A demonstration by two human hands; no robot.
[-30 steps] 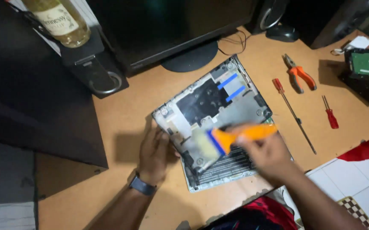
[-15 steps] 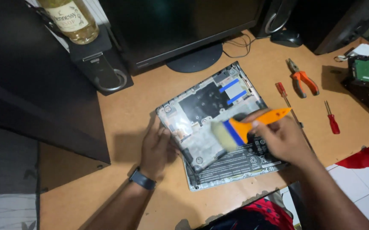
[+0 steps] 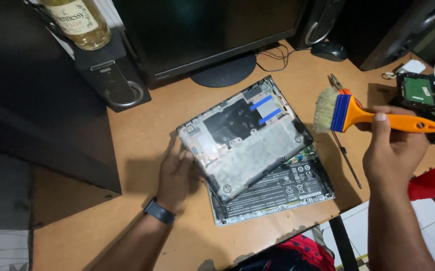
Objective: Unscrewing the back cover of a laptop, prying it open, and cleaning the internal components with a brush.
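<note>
Wooden desk (image 3: 142,135) carries the whole job; dark monitor (image 3: 202,30) stands at the far side w/ a speaker (image 3: 109,75) to its left and a glass bottle (image 3: 79,22) on top of that.

Mid-desk: opened laptop base (image 3: 282,193), battery and boards exposed along its near and right edges. The removed bottom cover (image 3: 245,138) lies inner side up, skewed across the base, covering most of it. So the cover is already off, and it's not refitted.

Left hand (image 3: 175,175) lies flat on the desk, fingers pressed against the cover's left edge, steadying it, not clenched round anything.

Right hand (image 3: 395,150) is lifted off to the right, fist closed round the orange handle of a paintbrush (image 3: 358,113); bristles point left, held in the air clear of the cover. Dusting looks part done: inner face appears fairly clean, though view's too coarse to be sure. Exposed base probably yet to be brushed.

Right side: bare hard drive (image 3: 420,93) at the far right edge, a screwdriver (image 3: 348,160) between laptop and right hand, and pliers (image 3: 335,83) mostly hidden behind the bristles. Mouse (image 3: 329,50) sits far back.
</note>
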